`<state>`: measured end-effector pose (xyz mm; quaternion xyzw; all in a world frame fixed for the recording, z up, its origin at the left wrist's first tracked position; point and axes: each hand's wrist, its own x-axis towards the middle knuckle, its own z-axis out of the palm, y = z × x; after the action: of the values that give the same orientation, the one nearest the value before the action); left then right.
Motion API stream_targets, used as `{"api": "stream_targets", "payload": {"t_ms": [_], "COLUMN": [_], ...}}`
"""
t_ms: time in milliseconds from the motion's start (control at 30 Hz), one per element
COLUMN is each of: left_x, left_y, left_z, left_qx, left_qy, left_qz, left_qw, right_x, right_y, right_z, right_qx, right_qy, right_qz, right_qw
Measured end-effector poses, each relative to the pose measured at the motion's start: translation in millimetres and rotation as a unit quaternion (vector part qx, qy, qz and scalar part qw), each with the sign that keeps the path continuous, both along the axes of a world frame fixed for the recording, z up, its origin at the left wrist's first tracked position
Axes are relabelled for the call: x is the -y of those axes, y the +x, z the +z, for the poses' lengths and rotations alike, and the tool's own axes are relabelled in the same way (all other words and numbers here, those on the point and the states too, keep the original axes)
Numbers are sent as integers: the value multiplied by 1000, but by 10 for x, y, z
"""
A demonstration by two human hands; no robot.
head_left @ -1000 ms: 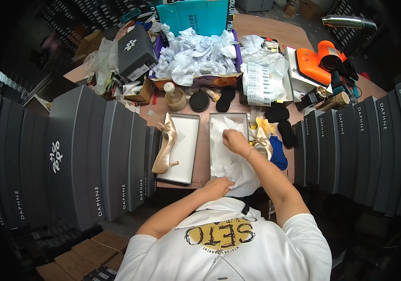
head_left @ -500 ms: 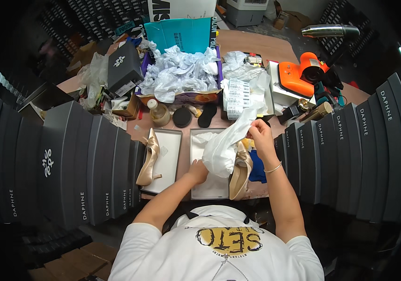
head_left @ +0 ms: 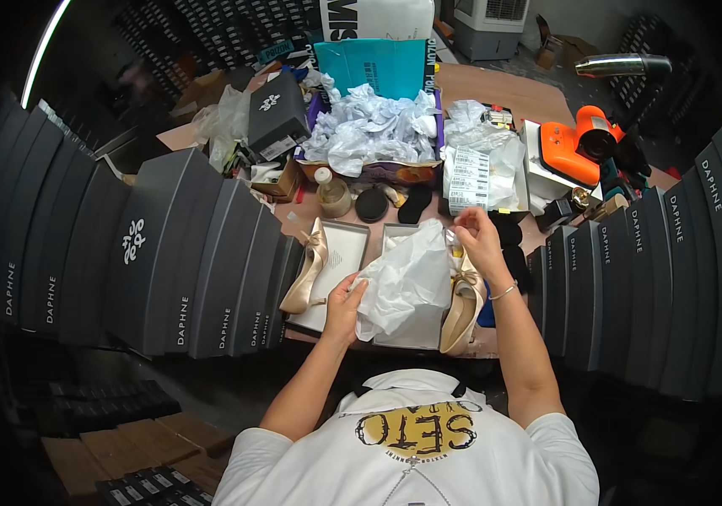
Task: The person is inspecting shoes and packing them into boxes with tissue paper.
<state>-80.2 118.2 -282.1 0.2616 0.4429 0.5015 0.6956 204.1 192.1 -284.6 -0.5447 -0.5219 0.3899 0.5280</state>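
Observation:
A crumpled sheet of white tissue paper (head_left: 407,282) is spread above an open shoebox (head_left: 407,344), covering most of its inside. My left hand (head_left: 346,305) grips the paper's left edge, thumb on top. At the paper's upper right corner is my right hand (head_left: 481,243), its fingers bent together as if pinching it; the contact is small and hard to see. One champagne satin high-heeled shoe (head_left: 309,274) with a bow lies on its side in the shallow box tray (head_left: 346,253) to the left. Its matching shoe (head_left: 463,314) sits at the box's right side, below my right hand.
Dark shoeboxes stand in rows at left (head_left: 167,253) and right (head_left: 631,270). Behind are a purple-edged carton (head_left: 369,173) heaped with tissue, a label sheet (head_left: 468,179), a bottle (head_left: 332,196), a round black tin (head_left: 371,205) and an orange device (head_left: 569,152).
My left hand has risen from the box and now grips the tissue paper, which is spread wider and flatter. The view has shifted, so the table appears farther right.

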Motion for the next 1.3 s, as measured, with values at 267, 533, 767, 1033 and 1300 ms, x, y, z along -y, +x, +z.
{"api": "stream_targets", "payload": {"t_ms": [267,533,767,1033,1300], "left_x": [262,531,391,447,319], "left_y": [-281,-972,-1198,-990,-369], "left_z": [-15,199,-153,149,150], "left_qx": [46,-533,-374,53,-201], "left_qy": [42,402,334,3,188], "left_qz": [44,-119,-208,-64,-25], "left_qw": [997,735,840,997,961], "right_x": [1163,1275,1576,2204,2429], "right_y": [-1482,-1670,-1502,-674,-75], "right_z": [549,282,319,-672,-329], "right_qx": [213,58,11,505,66], "right_qy": [51,-106,-122,-203,-65], "right_qz": [165,49,29,-14,-69], "right_qw": [962,991,992,839,993]}}
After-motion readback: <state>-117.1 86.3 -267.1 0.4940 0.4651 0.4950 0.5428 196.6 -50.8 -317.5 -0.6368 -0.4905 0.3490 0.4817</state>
